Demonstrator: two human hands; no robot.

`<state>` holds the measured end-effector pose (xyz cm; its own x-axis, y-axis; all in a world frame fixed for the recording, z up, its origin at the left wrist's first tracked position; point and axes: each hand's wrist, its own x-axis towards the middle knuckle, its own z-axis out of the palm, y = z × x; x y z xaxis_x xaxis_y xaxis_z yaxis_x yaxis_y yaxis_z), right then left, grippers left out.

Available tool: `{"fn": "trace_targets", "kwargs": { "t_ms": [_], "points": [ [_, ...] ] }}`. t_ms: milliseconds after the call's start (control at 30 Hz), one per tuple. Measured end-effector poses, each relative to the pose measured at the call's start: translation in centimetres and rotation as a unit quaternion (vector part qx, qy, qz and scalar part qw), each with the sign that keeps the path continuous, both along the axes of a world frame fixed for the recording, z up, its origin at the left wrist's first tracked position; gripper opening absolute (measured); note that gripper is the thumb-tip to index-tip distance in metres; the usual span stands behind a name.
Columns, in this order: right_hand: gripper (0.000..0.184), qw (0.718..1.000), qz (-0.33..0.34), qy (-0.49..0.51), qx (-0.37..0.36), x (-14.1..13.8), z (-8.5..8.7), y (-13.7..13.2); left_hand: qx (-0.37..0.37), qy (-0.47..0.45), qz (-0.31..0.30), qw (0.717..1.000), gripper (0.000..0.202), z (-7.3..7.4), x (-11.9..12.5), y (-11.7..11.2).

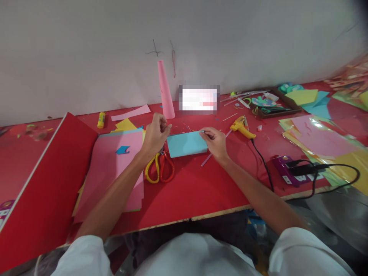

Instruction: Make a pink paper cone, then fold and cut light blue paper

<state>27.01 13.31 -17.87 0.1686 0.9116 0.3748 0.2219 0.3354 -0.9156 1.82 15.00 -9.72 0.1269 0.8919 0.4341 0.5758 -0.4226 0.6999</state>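
A light blue sheet of paper (187, 144), folded into a long strip shape, lies at the middle of the red table. My right hand (215, 143) pinches its upper right corner between thumb and fingers. By the paper's left end is my left hand (155, 134), its fingers curled in; whether anything is between them I cannot make out. Scissors with one yellow and one red handle (166, 171) lie just below, their blades hidden. Behind the hands a tall pink paper cone (166, 92) stands upright near the wall.
Pink sheets (115, 168) bearing a blue scrap (123, 150) lie left, beside an upright red board (48, 184). A glue stick (101, 120) stands behind. To the right are a yellow glue gun (243, 127), a purple power strip (290, 170) with cables, and a brown tray (283, 111).
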Motion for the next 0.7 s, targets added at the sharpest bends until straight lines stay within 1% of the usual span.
{"fn": "trace_targets", "kwargs": {
  "t_ms": [67,133,233,300,367,433,500,633,700],
  "points": [
    [0.02,1.0,0.006,0.0,0.003,-0.1,0.2,-0.3,0.005,0.029,-0.023,0.999,0.022,0.4,0.4,-0.5],
    [0.019,1.0,0.014,-0.006,0.01,-0.4,0.5,-0.8,0.027,0.085,-0.061,0.994,0.017,0.7,1.0,-1.1],
    [0.018,0.999,0.022,-0.017,0.032,-1.1,1.1,-1.9,0.078,0.206,-0.108,0.969,0.004,1.0,2.2,-2.3],
    [0.017,0.999,0.019,-0.012,0.047,-1.6,1.5,-2.5,0.096,0.277,-0.118,0.949,0.008,1.0,2.8,-2.9],
    [0.019,0.999,0.017,0.002,0.047,-2.0,1.8,-2.9,0.105,0.315,-0.119,0.936,0.013,0.9,3.2,-3.3],
    [0.022,0.999,0.025,0.012,0.034,-2.1,2.0,-2.9,0.112,0.318,-0.117,0.934,0.016,0.7,3.2,-3.4],
    [0.025,0.999,0.043,0.022,0.017,-2.1,1.9,-2.6,0.113,0.295,-0.114,0.942,0.016,0.5,3.1,-3.2],
    [0.03,0.995,0.095,0.041,-0.013,-1.8,1.3,-1.8,0.109,0.204,-0.091,0.969,0.015,0.0,2.5,-2.5],
    [0.031,0.994,0.101,0.035,-0.012,-1.7,1.2,-1.7,0.103,0.162,-0.087,0.977,0.014,-0.2,2.3,-2.2]
  ]
}}
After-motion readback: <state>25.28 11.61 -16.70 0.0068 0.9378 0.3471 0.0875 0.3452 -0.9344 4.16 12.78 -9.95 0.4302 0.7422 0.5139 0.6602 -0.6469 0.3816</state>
